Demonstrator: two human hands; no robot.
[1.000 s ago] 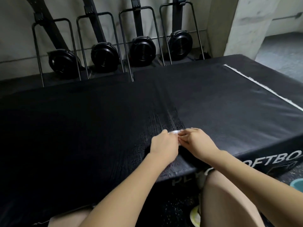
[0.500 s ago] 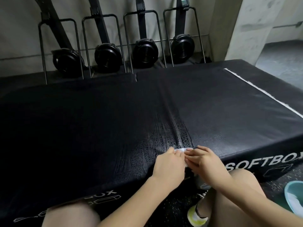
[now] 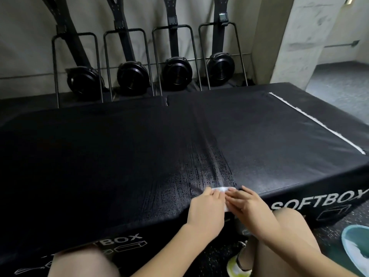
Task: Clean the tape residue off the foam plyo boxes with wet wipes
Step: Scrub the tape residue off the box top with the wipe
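Note:
Two black foam plyo boxes lie side by side, the left box [image 3: 89, 156] and the right box [image 3: 279, 140], both printed SOFTBOX on the front. A wet, streaked band runs along their seam [image 3: 211, 156]. At the near end of the seam, my left hand [image 3: 205, 208] and my right hand [image 3: 249, 204] together hold a small white wet wipe [image 3: 220, 189] against the box edge. The wipe is mostly hidden under my fingers. A white tape strip [image 3: 315, 122] crosses the right box's top near its right edge.
Four black rowing machines [image 3: 177, 72] stand upright against the wall behind the boxes. A concrete pillar [image 3: 299, 41] rises at the back right. A teal basin [image 3: 357, 248] sits on the floor at the lower right. My knees and a yellow shoe [image 3: 237, 266] are in front.
Both hands slid the wipe along the seam toward the near edge of the boxes. The view pulled back, bringing the front lettering and the basin into sight.

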